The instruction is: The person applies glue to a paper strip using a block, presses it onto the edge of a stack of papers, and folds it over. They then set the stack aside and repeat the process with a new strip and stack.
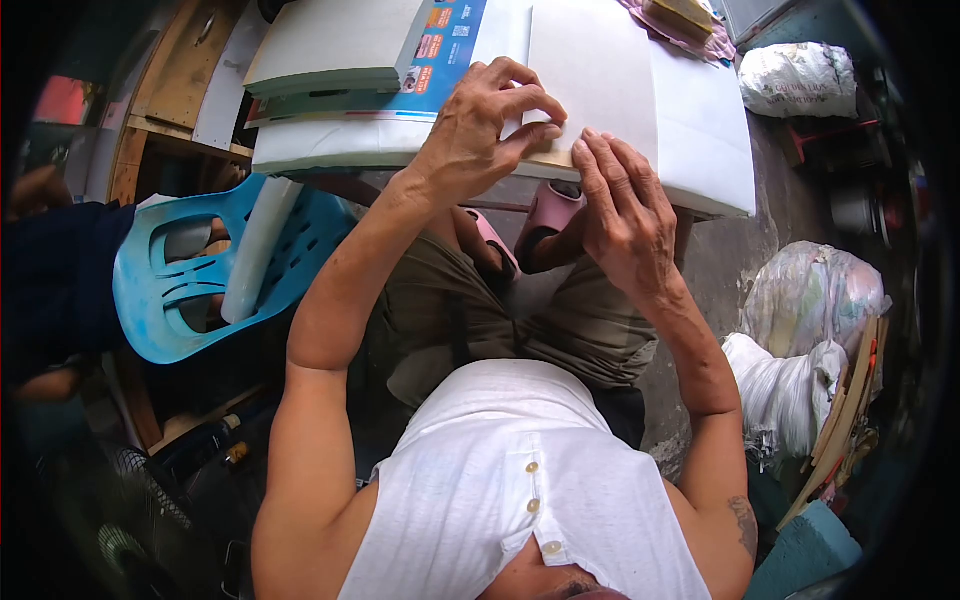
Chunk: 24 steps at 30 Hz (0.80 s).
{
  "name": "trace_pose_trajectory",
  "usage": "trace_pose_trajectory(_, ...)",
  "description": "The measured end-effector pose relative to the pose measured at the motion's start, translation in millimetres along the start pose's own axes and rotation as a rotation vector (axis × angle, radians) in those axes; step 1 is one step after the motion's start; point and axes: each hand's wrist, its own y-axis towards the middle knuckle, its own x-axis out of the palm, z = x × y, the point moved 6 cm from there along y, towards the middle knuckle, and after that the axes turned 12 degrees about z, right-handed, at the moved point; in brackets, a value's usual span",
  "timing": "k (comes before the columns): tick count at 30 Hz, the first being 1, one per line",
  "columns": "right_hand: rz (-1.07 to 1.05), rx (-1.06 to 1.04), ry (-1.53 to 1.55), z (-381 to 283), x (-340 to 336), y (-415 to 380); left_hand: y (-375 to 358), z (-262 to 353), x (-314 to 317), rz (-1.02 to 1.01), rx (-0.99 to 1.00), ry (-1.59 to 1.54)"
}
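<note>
A white folded sheet (600, 70) lies at upper centre of the frame on the counter (720, 180), its near edge at the counter's front. The left hand (470, 135) pinches that edge between thumb and curled fingers; the right hand (625, 215) presses flat beside it, fingers together. In my judgement, even pressure along the edge keeps layers aligned. A blue chair (200, 270) stands at left.

- Left hand (480, 130), upper centre of frame: forearm stretched up, fingers curled, thumb and forefinger pinched in a closed grip.
- Right hand (625, 215), just right of it: palm down, fingers flat, pressing.
</note>
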Motion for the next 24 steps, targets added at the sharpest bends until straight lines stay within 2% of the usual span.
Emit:
trace_pose_trajectory(5, 0.128, -0.033, 0.057, 1, -10, -6, -6, 7, -10, 0.095, 0.117, -0.02)
trace_pose_trajectory(6, 0.145, -0.03, 0.058, 2, -11, -6, -11, 14, -14, 0.162, 0.189, 0.012)
trace_pose_trajectory(10, 0.111, -0.037, 0.042, -2, -11, 4, -38, 40, -17, 0.246, 0.342, 0.124)
trace_pose_trajectory(13, 0.136, -0.06, 0.021, -3, -12, 7, -45, 37, -9, 0.239, 0.413, 0.214)
trace_pose_trajectory(19, 0.149, -0.066, 0.051, 2, -12, 6, -42, 38, -13, 0.319, 0.421, 0.178)
trace_pose_trajectory(24, 0.092, -0.074, -0.021, -2, -9, 17, -39, 40, -13, 0.279, 0.36, 0.183)
